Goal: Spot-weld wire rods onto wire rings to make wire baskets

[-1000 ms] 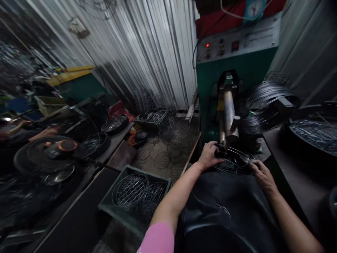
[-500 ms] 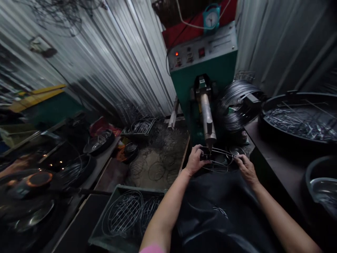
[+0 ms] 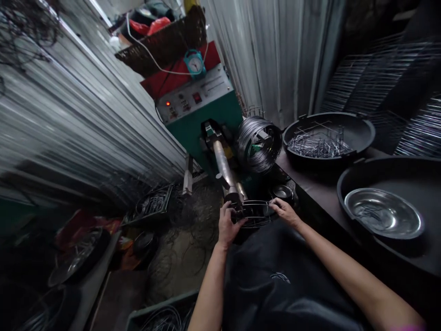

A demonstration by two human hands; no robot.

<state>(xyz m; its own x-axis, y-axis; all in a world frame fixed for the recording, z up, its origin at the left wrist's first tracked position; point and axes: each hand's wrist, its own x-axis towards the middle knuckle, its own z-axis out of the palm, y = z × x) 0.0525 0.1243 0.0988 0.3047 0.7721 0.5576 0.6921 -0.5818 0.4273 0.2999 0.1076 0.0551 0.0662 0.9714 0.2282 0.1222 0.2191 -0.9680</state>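
Near the machine, left hand and right hand pinch one curvy wire frame; two round black pans off right.

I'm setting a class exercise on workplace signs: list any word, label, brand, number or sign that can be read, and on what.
None can be read.
Control panel: markings too small and blurred.
Teal dial: markings too small.
Green machine: faint marks low on its front, too dim.
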